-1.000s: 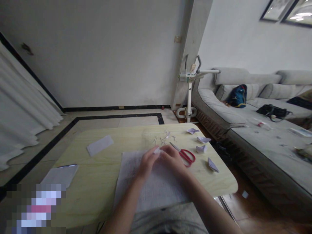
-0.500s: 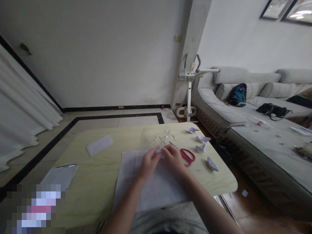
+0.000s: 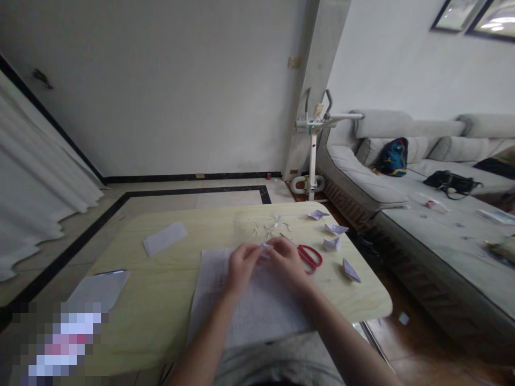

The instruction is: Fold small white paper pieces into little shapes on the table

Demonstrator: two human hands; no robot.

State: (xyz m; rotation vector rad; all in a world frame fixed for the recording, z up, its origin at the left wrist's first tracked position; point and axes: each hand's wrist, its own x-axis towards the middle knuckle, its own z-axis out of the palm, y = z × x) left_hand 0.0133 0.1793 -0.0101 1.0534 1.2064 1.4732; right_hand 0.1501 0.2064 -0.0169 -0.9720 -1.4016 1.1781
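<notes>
My left hand (image 3: pixel 243 264) and my right hand (image 3: pixel 285 257) meet over a large white sheet (image 3: pixel 249 316) at the table's front. Between the fingertips of both hands is a small white piece of paper (image 3: pixel 265 246), mostly hidden by the fingers. Just right of my right hand lies a pair of scissors (image 3: pixel 309 258) with red handles, blades partly behind the hand. Thin paper scraps (image 3: pixel 269 229) are scattered beyond my fingers. Folded paper boats (image 3: pixel 332 244) stand along the table's right side.
A stack of white paper strips (image 3: pixel 164 239) lies on the left of the wooden table (image 3: pixel 161 300). Nearer the left edge is a paper with a pen (image 3: pixel 110 273) on it. A grey sofa (image 3: pixel 422 198) stands to the right, exercise equipment (image 3: pixel 313 150) behind the table.
My fingers have shifted slightly around the small paper, and a bit more of its white edge shows between them. Everything on the table stays in place.
</notes>
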